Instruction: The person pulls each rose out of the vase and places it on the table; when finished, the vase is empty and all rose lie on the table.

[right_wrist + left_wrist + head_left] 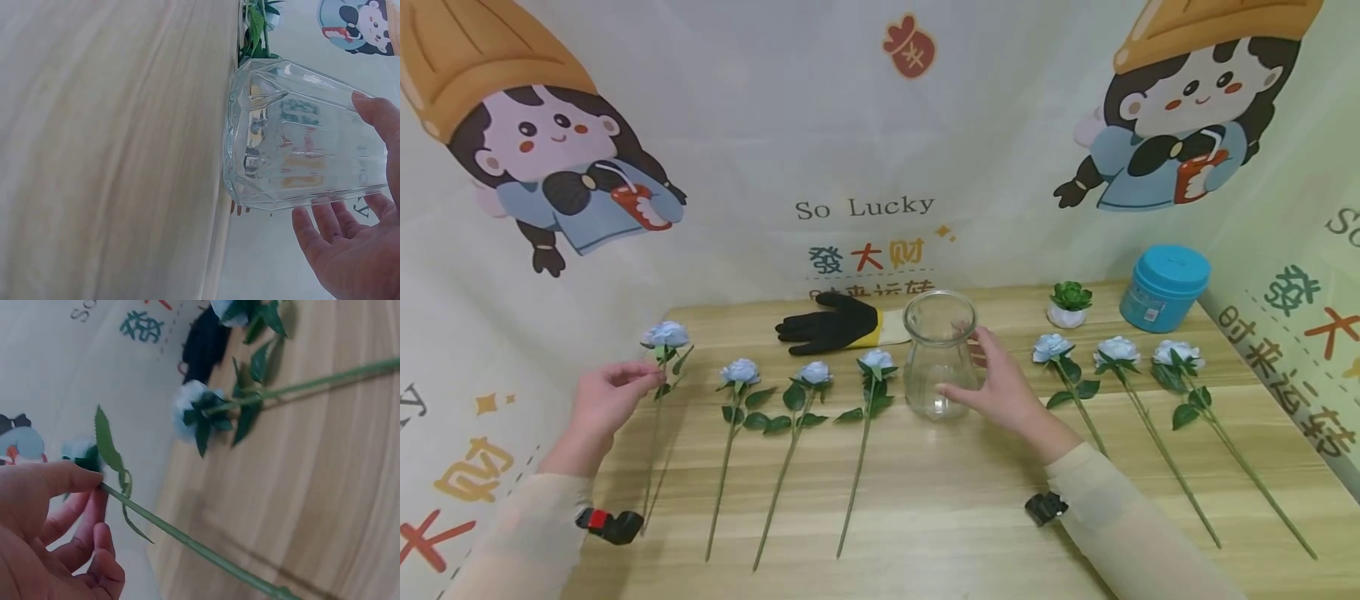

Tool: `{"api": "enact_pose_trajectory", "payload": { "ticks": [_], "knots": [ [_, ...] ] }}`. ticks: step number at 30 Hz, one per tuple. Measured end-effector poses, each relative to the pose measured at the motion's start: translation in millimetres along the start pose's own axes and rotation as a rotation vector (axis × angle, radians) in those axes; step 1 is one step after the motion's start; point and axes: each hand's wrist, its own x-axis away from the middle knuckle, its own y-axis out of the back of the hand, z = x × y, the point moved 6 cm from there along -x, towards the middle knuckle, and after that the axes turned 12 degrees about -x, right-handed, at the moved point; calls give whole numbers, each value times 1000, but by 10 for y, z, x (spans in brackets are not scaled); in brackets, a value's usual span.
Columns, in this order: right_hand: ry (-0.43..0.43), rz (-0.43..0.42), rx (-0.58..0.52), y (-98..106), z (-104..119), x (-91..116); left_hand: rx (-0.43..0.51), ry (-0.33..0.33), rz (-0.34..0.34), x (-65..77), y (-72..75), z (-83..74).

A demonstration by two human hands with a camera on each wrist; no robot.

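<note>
My left hand (613, 402) pinches the stem of a pale blue rose (666, 334) between thumb and fingertips, just below the bloom. In the left wrist view the green stem (181, 536) slants down over the table, its bloom partly behind the hand. At the middle stands a clear glass vase (937, 379), upright, with nothing in it. My right hand (1009, 390) holds the vase from its right side, thumb in front and fingers behind. The right wrist view shows the thumb and fingers on opposite sides of the glass vase (300, 134).
Several more pale blue roses lie on the wooden table (925, 517), some left of the vase, others right (1117, 352). Behind them are a black and yellow glove (831, 325), a small potted succulent (1069, 304) and a blue lidded tub (1165, 287). A printed cloth hangs behind.
</note>
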Motion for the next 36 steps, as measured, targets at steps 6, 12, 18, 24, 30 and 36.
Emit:
{"api": "enact_pose_trajectory", "payload": {
  "ticks": [6,12,18,24,30,36],
  "knots": [
    [-1,1,4,4,-24,-1,-99,25,84,-48,-184,314],
    [-16,6,8,19,-35,-12,-135,14,103,-53,-275,416],
    [-19,7,10,35,-37,-15,-158,17,92,-72,-330,466],
    [-19,15,10,41,-30,-16,-161,29,100,-76,-347,485],
    [-4,26,8,41,-20,-29,-196,16,99,-52,-296,458],
    [1,26,14,50,-16,-26,-227,-32,2,0,-232,249]
  ]
}}
